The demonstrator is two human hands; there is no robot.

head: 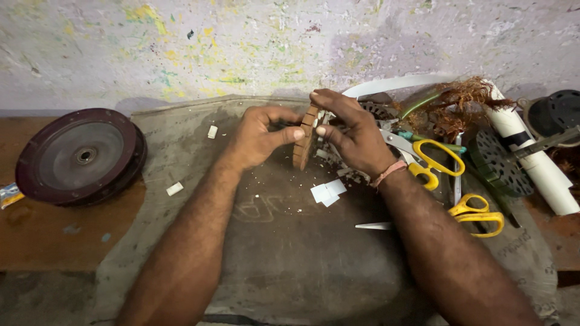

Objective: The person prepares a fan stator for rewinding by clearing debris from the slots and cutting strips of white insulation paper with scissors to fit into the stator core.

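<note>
Head view: left hand (261, 134) and right hand (350, 130) both pinch slotted stator core (304, 137); slots look mostly unfilled, cut paper slips (327, 192) waiting on bench (36, 235).

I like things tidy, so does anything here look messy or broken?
Yes. A tangle of loose copper wire lies heaped at the mat's far right corner, and small white scraps are scattered over the grey mat. Both hands, left and right, hold a slotted brown ring on edge; it looks whole.

One head-worn view looks steeply down, close over a cloth-covered bench (290, 259), facing the spattered wall (290, 42)
</note>
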